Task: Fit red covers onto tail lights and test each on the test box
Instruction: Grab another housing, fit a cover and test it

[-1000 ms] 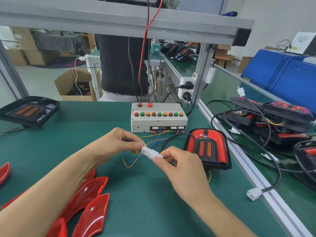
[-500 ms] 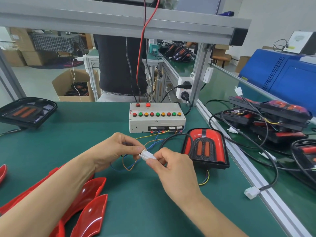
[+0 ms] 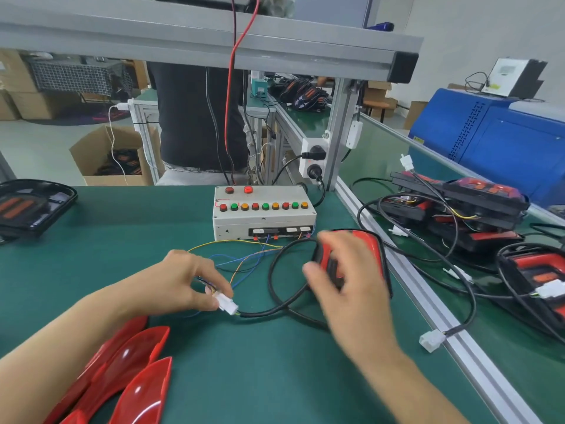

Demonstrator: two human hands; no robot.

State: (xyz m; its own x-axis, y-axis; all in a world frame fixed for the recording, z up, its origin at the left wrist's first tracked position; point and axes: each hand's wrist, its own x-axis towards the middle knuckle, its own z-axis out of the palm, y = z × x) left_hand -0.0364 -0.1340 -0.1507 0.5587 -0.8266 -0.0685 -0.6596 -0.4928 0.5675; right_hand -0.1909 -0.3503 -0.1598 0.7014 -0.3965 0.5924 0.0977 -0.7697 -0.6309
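My left hand [image 3: 180,283] pinches the white connector [image 3: 227,303], where the test box's coloured wires meet the tail light's black cable [image 3: 275,307]. The grey test box [image 3: 263,214] with its row of coloured buttons stands behind, at the middle of the green bench. My right hand [image 3: 345,280], blurred, is over the red-covered tail light [image 3: 367,252] to the right of the box, with its fingers spread and loosely bent. Whether it touches the light I cannot tell. Several loose red covers [image 3: 128,371] lie at the lower left.
A black tail light without a cover [image 3: 27,206] sits at the far left edge. Beyond the aluminium rail [image 3: 428,304] on the right lie several more tail lights [image 3: 464,215] with tangled cables and white plugs. A person in a dark top stands behind the bench.
My right hand let go of the connector and moved right to the red-covered tail light. My left hand keeps the joined connector and has lowered it toward the bench.
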